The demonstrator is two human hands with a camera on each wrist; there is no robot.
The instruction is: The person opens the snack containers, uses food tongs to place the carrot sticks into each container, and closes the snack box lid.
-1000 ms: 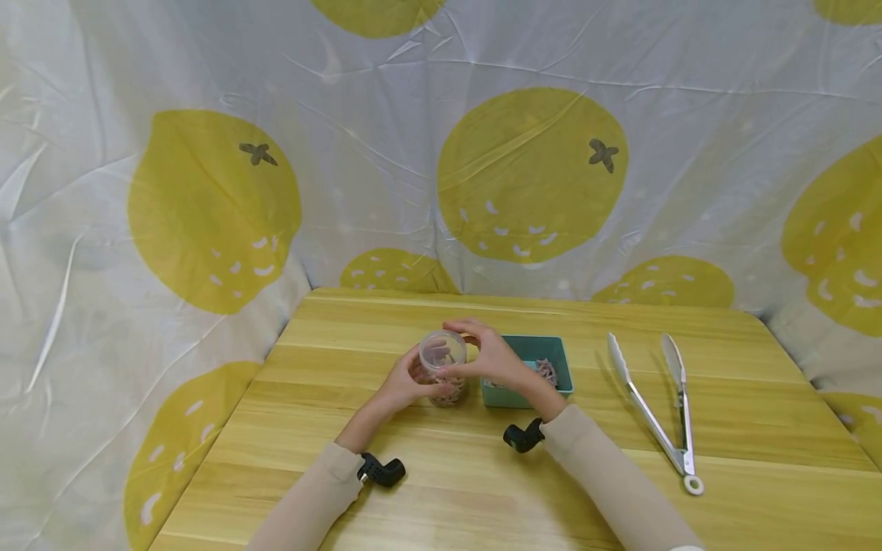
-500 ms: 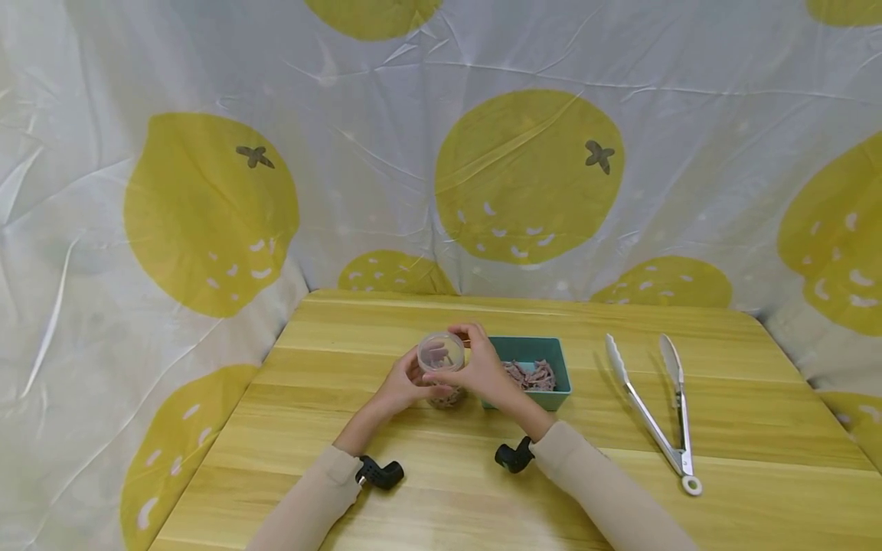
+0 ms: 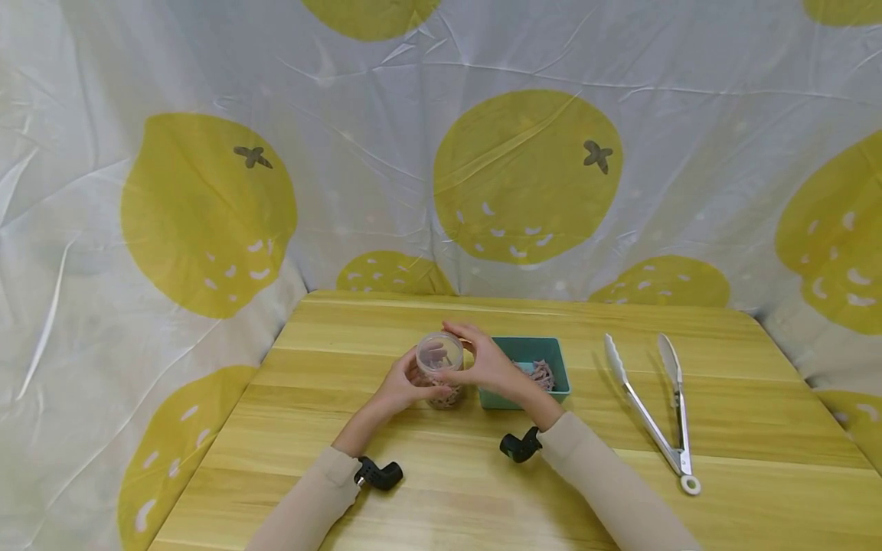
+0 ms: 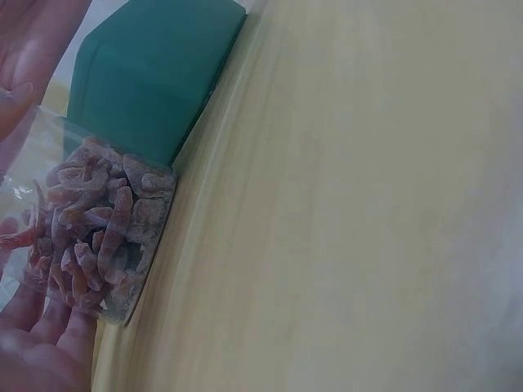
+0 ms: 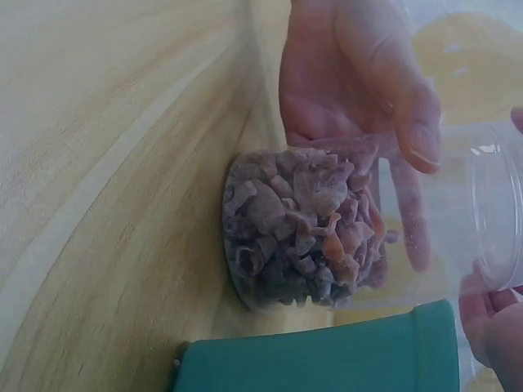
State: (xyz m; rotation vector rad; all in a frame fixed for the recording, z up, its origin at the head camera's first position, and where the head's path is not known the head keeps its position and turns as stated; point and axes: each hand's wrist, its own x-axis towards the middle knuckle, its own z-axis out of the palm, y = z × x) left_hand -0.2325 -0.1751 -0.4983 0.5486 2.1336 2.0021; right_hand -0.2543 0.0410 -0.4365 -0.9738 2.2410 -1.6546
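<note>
A clear plastic jar (image 3: pixel 444 392) stands upright on the table, its lower part filled with brownish-purple dried strips (image 5: pixel 302 220) dusted with white powder. My left hand (image 3: pixel 400 390) grips the jar from the left, thumb across the near side and fingers round the back, as the right wrist view (image 5: pixel 351 82) of that hand also shows. At the top, my right hand (image 3: pixel 491 367) spans the jar's clear round lid (image 3: pixel 439 352) with thumb in front and fingers behind. Close to the right is a teal tray (image 3: pixel 561 375) holding more of the strips (image 3: pixel 543 375), partly hidden by my right hand.
Silver tongs (image 3: pixel 678 451) lie spread on the wooden table (image 3: pixel 448 497) at the right, ring end toward me. A lemon-print curtain (image 3: pixel 372 153) hangs behind and beside the table. Black wrist cameras (image 3: pixel 381 474) sit on both wrists.
My right hand turned back toward me at the jar's top, uncovering more of the tray, then turned away again with its fingers round the lid. The left hand keeps its hold on the jar.
</note>
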